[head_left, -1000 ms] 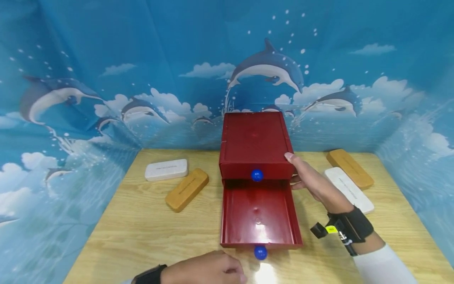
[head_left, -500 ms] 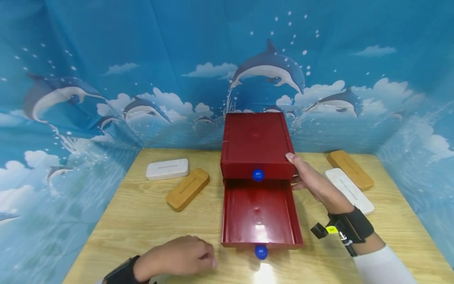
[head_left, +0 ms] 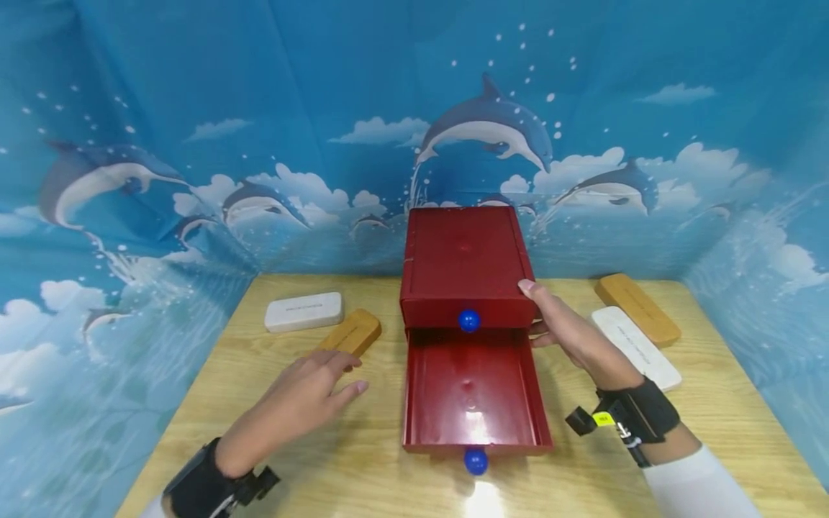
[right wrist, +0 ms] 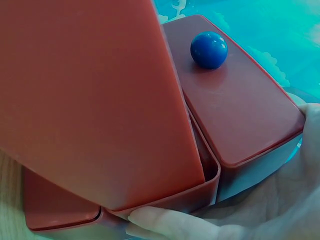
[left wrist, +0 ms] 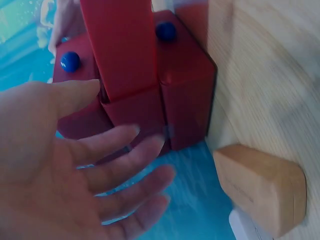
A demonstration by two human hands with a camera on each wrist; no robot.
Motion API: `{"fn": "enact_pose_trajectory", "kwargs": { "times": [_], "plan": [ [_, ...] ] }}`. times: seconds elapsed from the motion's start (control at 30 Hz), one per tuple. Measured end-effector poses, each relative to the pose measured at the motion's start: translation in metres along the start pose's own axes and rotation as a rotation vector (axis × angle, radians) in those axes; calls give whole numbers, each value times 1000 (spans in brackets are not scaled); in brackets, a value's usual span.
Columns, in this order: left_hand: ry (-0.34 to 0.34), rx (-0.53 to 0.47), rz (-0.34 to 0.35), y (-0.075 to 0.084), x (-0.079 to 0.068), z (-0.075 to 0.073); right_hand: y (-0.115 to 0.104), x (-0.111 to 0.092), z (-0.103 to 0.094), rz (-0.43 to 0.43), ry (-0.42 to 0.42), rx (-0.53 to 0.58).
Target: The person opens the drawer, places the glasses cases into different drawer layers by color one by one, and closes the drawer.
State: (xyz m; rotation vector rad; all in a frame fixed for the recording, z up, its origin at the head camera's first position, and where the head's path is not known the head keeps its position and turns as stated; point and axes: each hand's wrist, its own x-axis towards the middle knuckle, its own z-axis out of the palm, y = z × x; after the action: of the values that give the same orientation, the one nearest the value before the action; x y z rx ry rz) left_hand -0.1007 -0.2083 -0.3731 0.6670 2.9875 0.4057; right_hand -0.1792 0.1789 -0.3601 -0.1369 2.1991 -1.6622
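A dark red chest of drawers (head_left: 463,252) stands at the middle of the table, its middle drawer (head_left: 471,392) pulled far out. Blue round knobs sit on the fronts, one on the top drawer (head_left: 469,321). My right hand (head_left: 573,334) holds the chest's right side, thumb on the top edge and fingers along the side. In the right wrist view, fingertips (right wrist: 150,217) lie by the pulled-out drawer. My left hand (head_left: 301,396) hangs with spread fingers over a brown oblong case (head_left: 352,334), partly covering it. Nothing shows between those fingers (left wrist: 150,182) in the left wrist view.
A white case (head_left: 304,312) with dark print lies behind the brown one on the left. Another white case (head_left: 637,349) and a brown case (head_left: 637,309) lie to the right, near my right forearm. A blue dolphin-print cloth (head_left: 363,86) surrounds the table.
My left hand has moved away from the drawer's front, left and forward to the left brown case, its fingers opening out. My right hand and the chest have stayed in place.
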Motion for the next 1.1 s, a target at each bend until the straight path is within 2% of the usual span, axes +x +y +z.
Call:
{"fn": "enact_pose_trajectory", "kwargs": {
  "times": [0.13,0.37,0.77,1.1],
  "plan": [
    [95,53,19,-11,5,3,0,1,0,-1,-8,-7],
    [184,84,7,-31,17,18,2,1,0,-1,-9,-8],
    [161,1,-124,-58,38,55,2,-1,1,4,-10,-6],
    [114,3,-210,-68,59,70,-1,-1,0,-7,-5,2]
  ]
}}
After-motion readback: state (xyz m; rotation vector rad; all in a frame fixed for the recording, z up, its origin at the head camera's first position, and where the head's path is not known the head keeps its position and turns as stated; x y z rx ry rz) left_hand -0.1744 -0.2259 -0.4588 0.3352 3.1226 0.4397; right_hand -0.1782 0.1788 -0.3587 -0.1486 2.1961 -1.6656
